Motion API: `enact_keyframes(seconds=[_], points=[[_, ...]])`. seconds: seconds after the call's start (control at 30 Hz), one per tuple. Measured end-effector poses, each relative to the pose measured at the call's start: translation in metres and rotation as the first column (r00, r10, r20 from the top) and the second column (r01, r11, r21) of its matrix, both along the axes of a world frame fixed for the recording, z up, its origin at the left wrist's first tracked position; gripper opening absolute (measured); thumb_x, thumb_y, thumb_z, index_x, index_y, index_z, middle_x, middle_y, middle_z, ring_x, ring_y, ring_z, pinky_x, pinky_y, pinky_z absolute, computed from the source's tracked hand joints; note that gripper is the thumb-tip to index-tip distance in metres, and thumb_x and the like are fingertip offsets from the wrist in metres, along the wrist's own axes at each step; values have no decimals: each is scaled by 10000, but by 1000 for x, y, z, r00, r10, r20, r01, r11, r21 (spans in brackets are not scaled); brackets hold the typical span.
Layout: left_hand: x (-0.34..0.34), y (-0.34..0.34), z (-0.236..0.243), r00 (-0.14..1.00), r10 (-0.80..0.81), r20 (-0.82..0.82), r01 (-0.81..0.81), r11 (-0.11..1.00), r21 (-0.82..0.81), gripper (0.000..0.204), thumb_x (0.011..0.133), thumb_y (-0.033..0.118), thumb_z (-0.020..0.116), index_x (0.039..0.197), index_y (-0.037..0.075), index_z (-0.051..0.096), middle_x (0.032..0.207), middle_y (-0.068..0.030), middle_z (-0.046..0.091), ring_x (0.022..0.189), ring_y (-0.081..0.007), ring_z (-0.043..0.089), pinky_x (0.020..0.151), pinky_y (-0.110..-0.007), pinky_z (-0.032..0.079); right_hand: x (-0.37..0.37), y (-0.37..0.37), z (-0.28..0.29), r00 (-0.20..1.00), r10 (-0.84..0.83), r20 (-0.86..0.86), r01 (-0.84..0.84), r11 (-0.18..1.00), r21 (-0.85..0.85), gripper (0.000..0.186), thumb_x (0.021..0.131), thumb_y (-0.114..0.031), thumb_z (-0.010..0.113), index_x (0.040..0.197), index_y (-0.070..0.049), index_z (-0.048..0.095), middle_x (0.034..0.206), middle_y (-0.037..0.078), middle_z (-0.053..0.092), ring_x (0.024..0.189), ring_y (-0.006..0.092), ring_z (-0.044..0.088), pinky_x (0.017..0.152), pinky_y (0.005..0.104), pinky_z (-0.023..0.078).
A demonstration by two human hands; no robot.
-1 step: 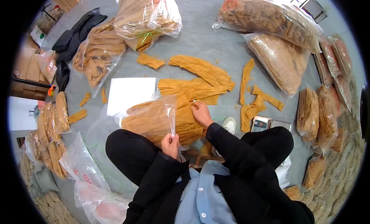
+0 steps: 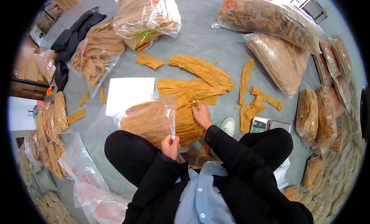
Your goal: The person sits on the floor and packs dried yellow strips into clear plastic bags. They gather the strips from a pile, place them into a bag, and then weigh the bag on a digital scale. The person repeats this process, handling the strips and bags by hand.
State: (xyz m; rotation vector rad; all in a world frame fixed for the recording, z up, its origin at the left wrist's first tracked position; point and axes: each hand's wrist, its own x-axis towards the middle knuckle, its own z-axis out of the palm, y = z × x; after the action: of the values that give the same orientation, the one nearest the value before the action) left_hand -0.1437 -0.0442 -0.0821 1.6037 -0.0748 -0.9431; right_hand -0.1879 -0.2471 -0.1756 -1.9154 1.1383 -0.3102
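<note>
My left hand (image 2: 170, 147) is closed on the open edge of a clear plastic bag (image 2: 172, 120). Part of a stack of brown, leathery, wrinkled sheets (image 2: 146, 118) lies inside the bag, and the rest sticks out to the right. On that bare part rests my right hand (image 2: 202, 115), its fingers bent and pinching the sheets near their right end. Beyond it a long folded strip (image 2: 200, 67) of the same brown material curves over the pile. A white board (image 2: 129, 93) lies partly under the bag at the left.
Loose brown strips (image 2: 246, 96) and a small scale (image 2: 261, 124) lie to the right. Large filled bags (image 2: 148, 15) stand at the back. Packed brown bundles (image 2: 308, 112) line the right side, others (image 2: 50, 135) the left. An empty-looking plastic bag (image 2: 83, 162) lies near my left knee.
</note>
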Motion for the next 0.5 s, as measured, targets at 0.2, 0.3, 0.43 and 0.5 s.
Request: enact_keyframes(seconds=[0.2,0.3,0.43,0.5], points=[[-17,-5,9,706,-686,178,494,657,569,257,661,234,635,609,-15,605,581,-185,583,550,-306,589,543,-396,453,-22,-60,-40,990,-138,-34,132,983,-127,445,826,-133,561,1222,34,448,1219,238,476,1145,372,436,973,396,349],[-18,-20,23,615,-788,-20,627,474,618,270,646,261,649,607,-5,617,609,-206,592,624,-350,612,589,-435,471,-17,-102,-47,986,99,-137,-123,976,-180,510,802,-84,579,1272,10,406,1261,220,453,1172,375,415,994,400,338],[-14,-36,31,600,-794,-99,660,421,622,291,666,300,624,653,10,646,697,-248,599,722,-394,605,655,-477,479,8,-129,-70,903,399,-161,-421,895,-147,642,752,-86,646,1320,-18,356,1300,205,430,1199,364,401,1035,414,297],[-12,-39,29,596,-792,-132,676,407,614,279,671,294,611,655,18,651,700,-227,610,727,-393,607,667,-474,482,22,-133,-74,823,523,-219,-564,796,-217,736,699,-109,704,1337,-40,342,1286,198,439,1184,355,416,1007,418,315]])
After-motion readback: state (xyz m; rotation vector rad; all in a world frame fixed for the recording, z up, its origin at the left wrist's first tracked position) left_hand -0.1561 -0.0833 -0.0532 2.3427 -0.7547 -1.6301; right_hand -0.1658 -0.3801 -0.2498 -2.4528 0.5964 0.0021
